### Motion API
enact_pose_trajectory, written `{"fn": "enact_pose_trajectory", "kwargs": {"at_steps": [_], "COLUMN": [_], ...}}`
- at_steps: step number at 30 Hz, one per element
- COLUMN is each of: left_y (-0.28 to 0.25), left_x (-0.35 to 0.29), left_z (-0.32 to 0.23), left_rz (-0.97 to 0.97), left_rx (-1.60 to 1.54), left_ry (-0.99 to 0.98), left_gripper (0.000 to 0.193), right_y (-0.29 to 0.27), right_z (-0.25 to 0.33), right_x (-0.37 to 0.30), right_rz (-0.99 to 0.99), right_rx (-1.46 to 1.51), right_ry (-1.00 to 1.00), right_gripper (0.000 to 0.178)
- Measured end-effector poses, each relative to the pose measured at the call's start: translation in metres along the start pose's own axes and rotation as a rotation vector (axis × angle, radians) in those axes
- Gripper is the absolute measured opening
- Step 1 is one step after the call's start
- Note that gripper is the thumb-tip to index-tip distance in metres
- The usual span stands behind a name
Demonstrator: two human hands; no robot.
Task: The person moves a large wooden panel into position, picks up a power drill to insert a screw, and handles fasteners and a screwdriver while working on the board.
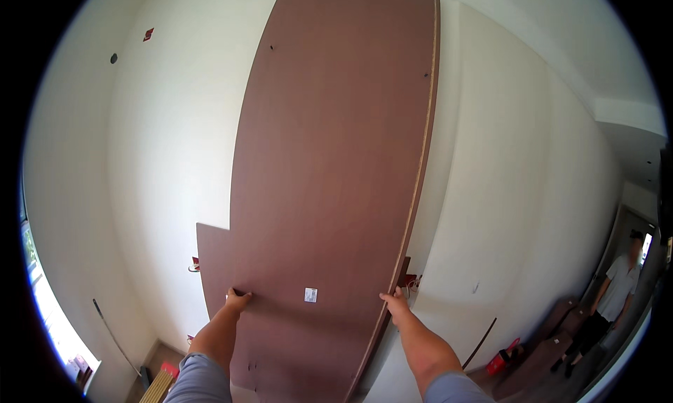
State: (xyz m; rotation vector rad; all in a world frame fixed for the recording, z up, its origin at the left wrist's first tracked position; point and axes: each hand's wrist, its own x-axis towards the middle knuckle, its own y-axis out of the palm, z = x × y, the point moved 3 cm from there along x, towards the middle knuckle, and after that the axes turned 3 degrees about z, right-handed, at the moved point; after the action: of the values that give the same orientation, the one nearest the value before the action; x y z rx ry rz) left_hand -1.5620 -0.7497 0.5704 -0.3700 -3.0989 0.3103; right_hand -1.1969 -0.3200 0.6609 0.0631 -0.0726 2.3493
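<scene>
A tall reddish-brown board (pixel 336 143) stands before me, reaching up toward the ceiling. Its left side steps outward lower down, and a small white label (pixel 310 295) is on its face. My left hand (pixel 239 300) is closed at the lower left part of the board, thumb on the face; what its other fingers grip is partly hidden. My right hand (pixel 397 306) grips the board's right edge, which shows a pale raw strip, with its fingertips on the front. Small dark holes or fittings dot the board.
Cream walls (pixel 505 157) rise behind and beside the board. Wires hang from a red wall box (pixel 412 281). On the right are a red bag (pixel 496 362), more brown boards (pixel 534 361) and a standing person (pixel 617 291). A thin rod (pixel 116 336) leans at left, near slatted yellowish material (pixel 158 387).
</scene>
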Motion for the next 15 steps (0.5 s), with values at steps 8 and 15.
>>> {"fn": "enact_pose_trajectory", "kwargs": {"at_steps": [8, 15], "left_y": [-0.001, -0.005], "left_x": [0.001, -0.031], "left_z": [-0.007, -0.031], "left_rz": [-0.022, 0.076], "left_rx": [0.041, -0.04], "left_ry": [-0.069, -0.068], "left_gripper": [0.087, 0.092], "right_y": [0.004, 0.006], "right_z": [-0.012, -0.002], "right_x": [0.015, 0.004], "right_rz": [-0.038, -0.052], "right_rx": [0.024, 0.031], "right_ry": [-0.059, -0.014], "right_gripper": [0.096, 0.083]}}
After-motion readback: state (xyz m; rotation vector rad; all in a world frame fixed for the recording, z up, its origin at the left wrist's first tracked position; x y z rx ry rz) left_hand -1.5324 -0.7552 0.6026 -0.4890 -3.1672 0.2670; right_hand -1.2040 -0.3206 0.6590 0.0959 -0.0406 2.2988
